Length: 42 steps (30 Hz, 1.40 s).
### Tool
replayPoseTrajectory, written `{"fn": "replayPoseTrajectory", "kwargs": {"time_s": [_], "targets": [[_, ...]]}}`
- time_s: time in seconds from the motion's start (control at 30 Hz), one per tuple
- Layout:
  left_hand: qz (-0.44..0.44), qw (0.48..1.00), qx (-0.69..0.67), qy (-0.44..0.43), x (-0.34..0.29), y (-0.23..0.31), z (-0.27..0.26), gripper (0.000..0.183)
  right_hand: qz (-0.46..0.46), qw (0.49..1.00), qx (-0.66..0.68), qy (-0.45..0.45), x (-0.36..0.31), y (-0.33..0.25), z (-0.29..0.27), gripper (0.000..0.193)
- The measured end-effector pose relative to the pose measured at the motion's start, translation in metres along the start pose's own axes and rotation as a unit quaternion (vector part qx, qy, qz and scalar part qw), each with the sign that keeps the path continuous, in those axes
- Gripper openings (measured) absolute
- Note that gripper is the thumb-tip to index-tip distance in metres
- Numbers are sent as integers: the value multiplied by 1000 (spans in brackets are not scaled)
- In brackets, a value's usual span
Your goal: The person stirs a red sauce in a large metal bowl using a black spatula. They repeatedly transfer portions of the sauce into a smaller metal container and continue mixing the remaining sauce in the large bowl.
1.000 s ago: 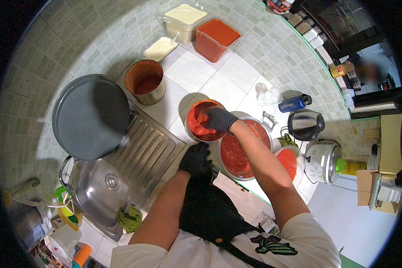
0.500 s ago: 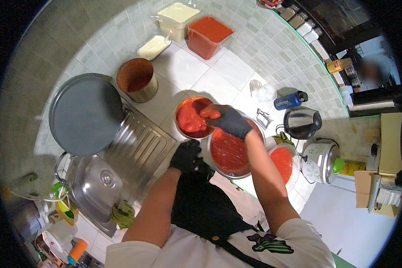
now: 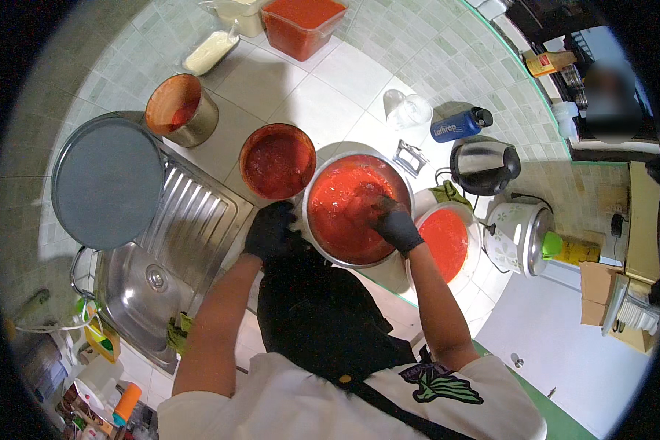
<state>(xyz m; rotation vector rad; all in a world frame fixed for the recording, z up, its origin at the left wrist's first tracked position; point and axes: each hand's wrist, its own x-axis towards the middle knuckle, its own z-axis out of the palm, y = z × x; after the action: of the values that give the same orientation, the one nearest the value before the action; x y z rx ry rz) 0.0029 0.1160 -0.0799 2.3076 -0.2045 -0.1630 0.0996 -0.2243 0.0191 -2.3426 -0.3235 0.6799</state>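
From the head camera, the right hand [image 3: 394,224] in a black glove dips its curled fingers into red sauce in the big metal bowl [image 3: 352,209] on the counter. The left hand [image 3: 270,231], gloved too, grips that bowl's near rim, beside a smaller red pot [image 3: 277,161].

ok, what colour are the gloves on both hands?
Black, on the left hand and right hand; head view.

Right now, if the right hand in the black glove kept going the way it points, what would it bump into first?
The right hand points up and to the left, already in the red sauce of the big metal bowl. It would probably push through more sauce first, then meet the bowl's far wall, though depth is hard to judge.
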Motion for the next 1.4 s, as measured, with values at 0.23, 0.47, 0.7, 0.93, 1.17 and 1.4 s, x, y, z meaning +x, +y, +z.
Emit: {"fn": "replayPoseTrajectory", "kwargs": {"time_s": [0.23, 0.47, 0.7, 0.93, 1.17, 1.4], "targets": [[-197, 886, -322, 269, 15, 93, 38, 39, -30, 951, -208, -226, 40, 33, 37, 29], [-332, 819, -393, 255, 35, 142, 12, 50, -78, 976, -97, -179, 83, 71, 99, 37], [-396, 817, -357, 220, 33, 154, 5, 42, 26, 987, -30, -156, 72, 62, 114, 42], [-393, 812, -370, 222, 38, 148, -1, 44, -189, 974, -40, -122, 97, 65, 93, 35], [-345, 873, -292, 183, 35, 133, 9, 64, -137, 958, -215, -129, 154, 107, 120, 30], [-348, 853, -324, 213, 38, 129, 18, 53, -160, 944, -262, -119, 155, 131, 130, 26]]}}
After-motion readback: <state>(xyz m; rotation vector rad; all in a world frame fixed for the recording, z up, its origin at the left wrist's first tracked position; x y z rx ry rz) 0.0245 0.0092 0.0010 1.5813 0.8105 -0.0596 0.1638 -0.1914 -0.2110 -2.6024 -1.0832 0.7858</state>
